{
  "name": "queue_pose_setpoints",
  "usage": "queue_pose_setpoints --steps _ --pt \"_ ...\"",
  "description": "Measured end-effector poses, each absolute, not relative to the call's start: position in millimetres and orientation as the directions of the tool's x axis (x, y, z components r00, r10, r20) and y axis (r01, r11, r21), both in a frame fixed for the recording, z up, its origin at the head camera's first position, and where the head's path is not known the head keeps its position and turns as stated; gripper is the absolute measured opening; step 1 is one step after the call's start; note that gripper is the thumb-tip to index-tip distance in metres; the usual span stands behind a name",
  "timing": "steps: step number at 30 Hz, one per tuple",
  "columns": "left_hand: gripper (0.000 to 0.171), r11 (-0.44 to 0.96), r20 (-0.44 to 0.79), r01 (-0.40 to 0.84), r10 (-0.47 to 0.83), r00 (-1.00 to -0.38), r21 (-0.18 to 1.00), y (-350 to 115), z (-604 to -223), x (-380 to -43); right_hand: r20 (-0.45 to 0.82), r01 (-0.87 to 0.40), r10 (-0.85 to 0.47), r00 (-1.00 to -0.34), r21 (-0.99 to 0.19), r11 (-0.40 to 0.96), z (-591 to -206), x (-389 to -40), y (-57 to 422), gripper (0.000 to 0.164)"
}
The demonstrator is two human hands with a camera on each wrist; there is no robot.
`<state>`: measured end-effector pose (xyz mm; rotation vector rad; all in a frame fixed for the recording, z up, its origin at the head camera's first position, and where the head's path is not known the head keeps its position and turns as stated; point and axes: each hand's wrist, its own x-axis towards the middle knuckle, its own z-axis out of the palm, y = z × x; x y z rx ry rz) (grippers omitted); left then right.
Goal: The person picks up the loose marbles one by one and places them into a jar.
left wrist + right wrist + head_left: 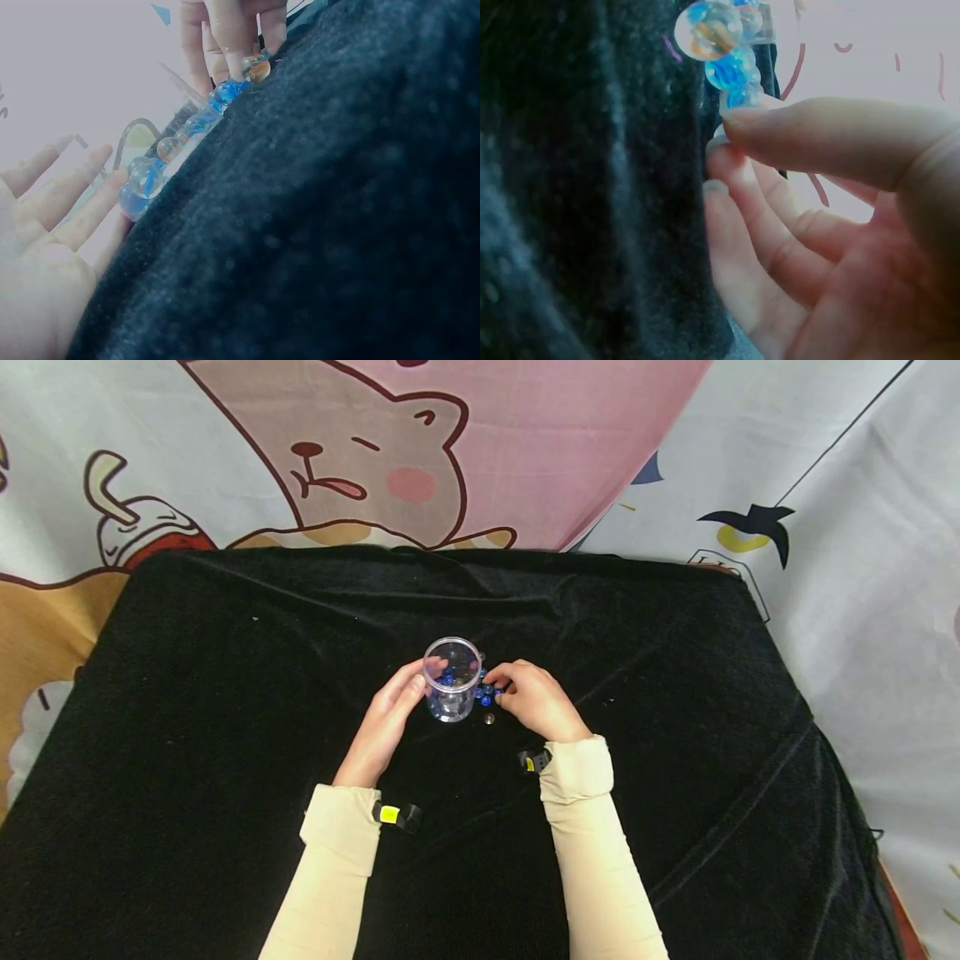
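Where the left sleeve [341, 831] comes in over the black cloth [202, 735]: cream fabric with a turned-back cuff and a black wrist strap [389, 815] that has a yellow patch.
Left hand [390, 714]: curved about the clear cup [453, 691], thumb at its near side and fingers showing through the far side; the left wrist view has these fingers long and slightly apart.
Bear drawing [375, 468]: on the hanging backdrop, beyond the far edge of the cloth.
Clear cup: at the middle of the cloth, between the hands, its round opening facing up; blue shows through its wall, though whether inside or behind cannot be told.
Marbles [486, 700]: a small cluster, mostly blue, on the cloth just right of the cup, with a brownish marble [490, 719] on its near side.
Right hand [543, 702]: bent down at the cluster, thumb and forefinger tips close together; whether they pinch a marble cannot be told.
Right sleeve [577, 768]: cream too, its cuff folded back beside another yellow-patched strap.
Bird figure [753, 522]: black and yellow, on the backdrop at far right.
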<state>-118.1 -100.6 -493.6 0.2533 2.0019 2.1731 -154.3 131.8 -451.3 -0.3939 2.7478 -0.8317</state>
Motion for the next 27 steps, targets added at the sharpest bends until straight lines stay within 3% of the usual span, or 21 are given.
queue_pose_setpoints --steps 17,27 --pt "0.043 -0.077 0.011 -0.007 0.240 -0.971 0.997 -100.7 -495.4 -118.3 -0.091 -0.184 -0.281 -0.955 -0.561 0.807 -448.0 -153.5 136.3 0.016" --pt "0.043 -0.082 0.008 -0.012 0.242 -0.970 0.997 -101.1 -494.0 -118.1 -0.088 -0.122 -0.230 -0.969 -0.641 0.758 -449.2 -156.0 135.4 0.019"
